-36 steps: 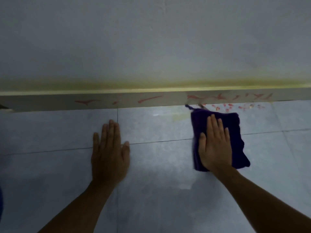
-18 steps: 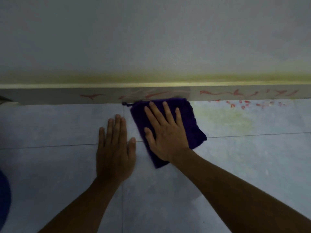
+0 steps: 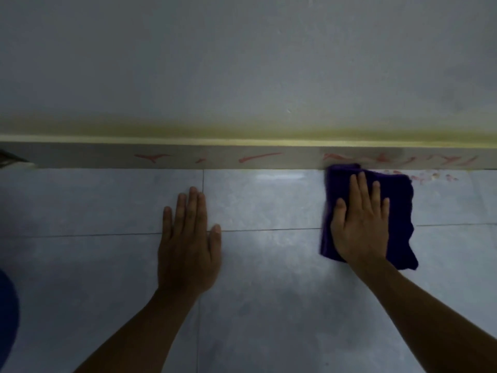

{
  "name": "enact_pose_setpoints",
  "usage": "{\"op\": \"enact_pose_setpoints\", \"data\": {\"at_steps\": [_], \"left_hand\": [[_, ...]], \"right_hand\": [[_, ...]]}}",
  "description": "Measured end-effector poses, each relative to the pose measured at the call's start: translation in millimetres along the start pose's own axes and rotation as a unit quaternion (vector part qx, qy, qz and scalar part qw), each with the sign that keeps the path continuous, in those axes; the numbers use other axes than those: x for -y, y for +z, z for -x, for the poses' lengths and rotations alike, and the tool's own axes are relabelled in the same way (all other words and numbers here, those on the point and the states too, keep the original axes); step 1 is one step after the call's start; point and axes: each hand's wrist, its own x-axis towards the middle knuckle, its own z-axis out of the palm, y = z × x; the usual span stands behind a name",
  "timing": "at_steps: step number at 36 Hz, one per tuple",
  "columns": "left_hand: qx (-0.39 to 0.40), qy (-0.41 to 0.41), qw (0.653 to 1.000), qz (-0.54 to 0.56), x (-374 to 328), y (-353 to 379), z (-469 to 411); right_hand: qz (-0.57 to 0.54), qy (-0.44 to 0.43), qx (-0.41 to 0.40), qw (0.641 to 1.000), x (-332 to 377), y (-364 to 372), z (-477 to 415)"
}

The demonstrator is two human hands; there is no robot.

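1. The right hand [image 3: 359,224] lies flat, palm down, on a purple cloth [image 3: 398,200]. Its fingers are straight and slightly spread, pressing on the cloth rather than curling round it.
2. The purple cloth is folded and spread on the tiled floor [image 3: 269,305] under the right hand. It shows past the fingertips, past the thumb and widest past the little finger.
3. Just beyond the right fingertips, the far edge of the cloth touches the foot of a pale skirting board [image 3: 80,157].
4. Red streaks [image 3: 258,157] run along the skirting board, beyond the fingertips of both hands.
5. Small red spots [image 3: 430,176] sit on the floor just off the cloth's far corner, on the little-finger side of the right hand.
6. The left hand [image 3: 188,249] rests flat on the bare floor, fingers straight and close together, holding nothing. It is well apart from the cloth, on the thumb side of the right hand.
7. A grey wall [image 3: 242,63] rises above the skirting board, with a yellowish band [image 3: 242,130] along its base.
8. A blue shape [image 3: 6,313], too cut off to identify, sits at the picture's edge, far out past the left hand's little finger.
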Motion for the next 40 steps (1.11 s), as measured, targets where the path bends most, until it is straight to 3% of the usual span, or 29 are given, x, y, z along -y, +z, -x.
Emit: {"op": "enact_pose_setpoints", "data": {"at_steps": [9, 20, 25, 30, 34, 37, 40], "left_hand": [[-0.006, -0.004, 1.0, 0.003, 0, 0, 0], [0.02, -0.01, 1.0, -0.017, 2, 0, -1], [0.024, -0.007, 1.0, -0.011, 3, -2, -1], [0.007, -0.004, 1.0, 0.009, 3, -2, 0], [0.001, -0.003, 1.0, 0.018, 2, -1, 1], [-0.008, -0.004, 1.0, 0.018, 2, 0, 1], [-0.017, -0.002, 1.0, 0.019, 0, 1, 1]], "right_hand": [[0.037, -0.135, 0.038, 0.989, 77, 17, 48], [0.063, -0.309, 0.068, 0.947, 174, 23, 18], [0.089, -0.347, 0.066, 0.931, 177, 16, 0], [0.077, -0.268, 0.06, 0.959, 130, 2, -8], [0.084, -0.121, 0.026, 0.989, 52, -13, -22], [0.087, -0.03, -0.001, 0.996, 8, -25, -30], [0.078, 0.006, -0.04, 0.996, 6, -18, -22]]}}
